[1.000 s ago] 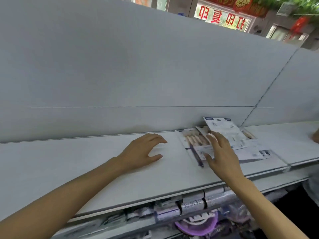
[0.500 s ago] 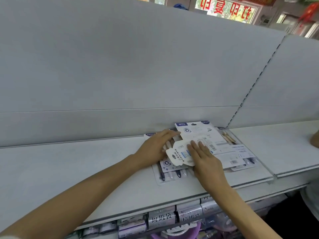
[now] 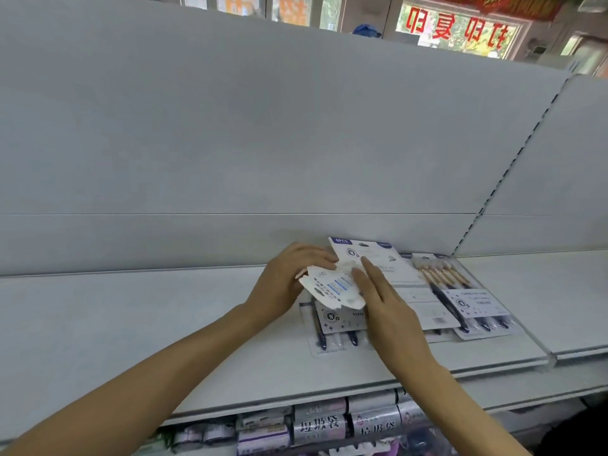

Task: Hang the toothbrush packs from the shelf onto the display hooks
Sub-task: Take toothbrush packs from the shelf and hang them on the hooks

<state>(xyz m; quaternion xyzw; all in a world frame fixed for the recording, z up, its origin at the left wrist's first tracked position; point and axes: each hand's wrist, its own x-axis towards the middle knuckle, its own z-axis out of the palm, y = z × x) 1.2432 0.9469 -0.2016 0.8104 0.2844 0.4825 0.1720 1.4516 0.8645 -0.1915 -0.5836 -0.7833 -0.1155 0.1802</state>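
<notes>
Left forearm came in from bottom left across the white shelf (image 3: 131, 311). Left hand (image 3: 286, 281) sat at the left edge of the pile of toothbrush packs, grip curled around a small white card pack (image 3: 332, 287), fingers behind its far edge; card lifted and tilted off the pile. Under it, one toothbrush pack (image 3: 332, 324) lay flat on the shelf, dark handle ends pointing toward the shelf front. Right hand (image 3: 391, 311) lay just right of the card, fingers straight and together, fingertips touching the card's right side, palm over the packs; grip flat, not wrapped on anything. Behind the fingertips, a white backing-card pack (image 3: 371, 255) marked 6PCS lay printed-back up, top edge near the grey back panel (image 3: 230, 143). Right of it, another pack (image 3: 467, 297) showed bristle heads toward the panel, overlapping its neighbour. All packs on the shelf, right of centre. Below the shelf edge: silver-labelled rolls (image 3: 319, 426) on a lower tier.
</notes>
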